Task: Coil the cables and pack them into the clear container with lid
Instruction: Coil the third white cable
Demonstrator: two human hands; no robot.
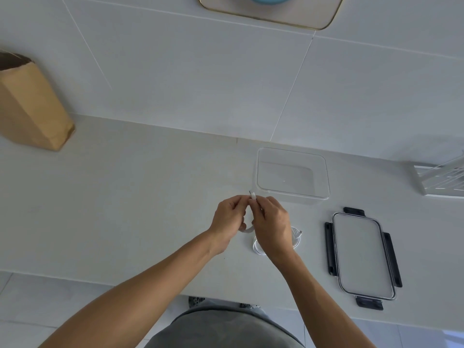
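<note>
Both hands meet over the white counter around a thin white cable. My right hand pinches the cable just below its white plug, which pokes up between the fingertips. My left hand grips the cable on the other side, and a short loop curves between the two hands. Under my right wrist more white cable lies coiled on the counter, partly hidden, with another plug tip showing at its right. The clear container stands open just beyond the hands. Its clear lid with dark clips lies flat to the right.
A brown paper bag stands at the far left against the tiled wall. A white wire rack sits at the right edge. The counter's front edge runs just before my torso.
</note>
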